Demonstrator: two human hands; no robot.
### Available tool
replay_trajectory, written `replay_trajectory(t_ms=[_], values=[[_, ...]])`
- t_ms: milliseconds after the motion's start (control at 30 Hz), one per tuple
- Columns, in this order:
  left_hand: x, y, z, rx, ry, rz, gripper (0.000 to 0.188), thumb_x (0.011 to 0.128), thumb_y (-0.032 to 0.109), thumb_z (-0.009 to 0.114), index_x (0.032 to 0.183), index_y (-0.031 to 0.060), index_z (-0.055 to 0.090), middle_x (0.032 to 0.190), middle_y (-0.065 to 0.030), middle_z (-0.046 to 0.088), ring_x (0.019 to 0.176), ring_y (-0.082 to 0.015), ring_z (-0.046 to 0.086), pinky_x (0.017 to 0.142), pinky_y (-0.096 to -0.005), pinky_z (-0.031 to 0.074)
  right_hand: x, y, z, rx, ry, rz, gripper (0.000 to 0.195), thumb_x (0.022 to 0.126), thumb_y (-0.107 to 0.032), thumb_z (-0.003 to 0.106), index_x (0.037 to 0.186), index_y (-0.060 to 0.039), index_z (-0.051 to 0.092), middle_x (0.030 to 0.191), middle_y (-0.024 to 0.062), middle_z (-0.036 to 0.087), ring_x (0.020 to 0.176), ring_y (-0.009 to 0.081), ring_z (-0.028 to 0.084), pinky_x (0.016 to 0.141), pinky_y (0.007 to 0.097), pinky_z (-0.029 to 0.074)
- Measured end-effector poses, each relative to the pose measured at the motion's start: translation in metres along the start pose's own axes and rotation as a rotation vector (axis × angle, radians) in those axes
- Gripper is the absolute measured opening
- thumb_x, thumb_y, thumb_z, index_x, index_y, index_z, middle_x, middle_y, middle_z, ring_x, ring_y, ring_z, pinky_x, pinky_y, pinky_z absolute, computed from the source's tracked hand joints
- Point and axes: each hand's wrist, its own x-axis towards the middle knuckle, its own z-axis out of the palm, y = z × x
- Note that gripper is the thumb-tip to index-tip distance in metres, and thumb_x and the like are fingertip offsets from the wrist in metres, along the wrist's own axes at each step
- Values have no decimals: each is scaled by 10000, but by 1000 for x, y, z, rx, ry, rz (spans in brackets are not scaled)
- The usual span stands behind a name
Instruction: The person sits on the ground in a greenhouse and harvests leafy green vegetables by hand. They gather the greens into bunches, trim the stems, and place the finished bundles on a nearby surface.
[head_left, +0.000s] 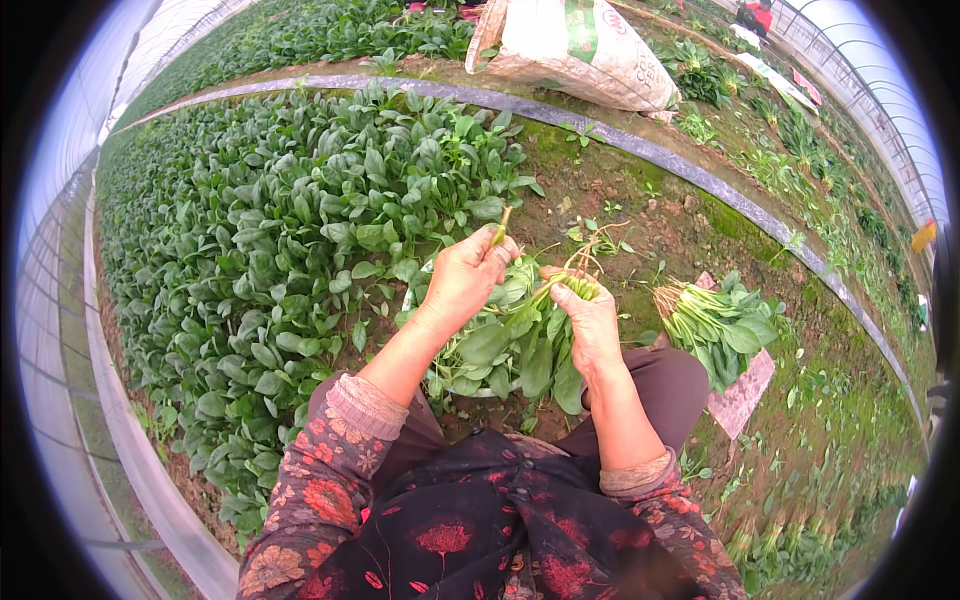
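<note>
My left hand (463, 276) pinches a short green stem (502, 226) between thumb and fingers, its tip pointing up. Close beside it, my right hand (594, 319) grips a small bunch of spinach-like greens (541, 356) by the stems. Thin brown roots (589, 251) stick up past those fingers, while the leaves hang down. Below both hands, loose green leaves (469, 349) lie over a container whose pale rim shows only in parts. To the right, a larger bunch of greens (724, 322) rests with its roots toward the upper left.
Dense leafy crop (285, 247) grows on the left. A flat purplish strip (645, 146) curves across the soil beyond my hands. Behind it lies a large white woven sack (577, 52). A pinkish slab (742, 397) sits under the right bunch. Another person (756, 16) is far off.
</note>
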Motion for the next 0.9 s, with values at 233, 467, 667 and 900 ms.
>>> replay_trajectory(t_ms=[233, 467, 667, 900], values=[[-14, -5, 18, 409, -47, 222, 197, 854, 227, 654, 877, 47, 576, 732, -115, 653, 631, -265, 620, 611, -356, 491, 0, 6, 1, -38, -87, 65, 234, 783, 47, 672, 1010, -9, 653, 921, 21, 672, 796, 78, 602, 757, 224, 473], [-1, 0, -6, 625, 66, 93, 243, 855, 194, 622, 1058, 63, 599, 847, -147, 671, 740, -281, 656, 674, -366, 498, 1, 8, -3, -113, -124, 14, 164, 793, -51, 652, 952, -16, 665, 892, 47, 681, 859, 136, 613, 819, 281, 462], [-17, -1, 11, 690, -137, 177, 428, 843, 126, 552, 1249, 23, 461, 814, -203, 660, 758, -380, 640, 670, -453, 495, 3, 10, -4, 103, -128, 92, 140, 815, -16, 622, 955, -17, 635, 865, 46, 664, 764, 152, 606, 772, 285, 477], [-30, -10, 34, 830, -123, 345, 422, 847, 155, 577, 1234, 38, 455, 785, -203, 653, 714, -381, 639, 626, -456, 498, 7, 21, 0, 97, 37, 42, 167, 791, 5, 662, 955, -14, 642, 820, 18, 641, 717, 121, 580, 718, 262, 460]])
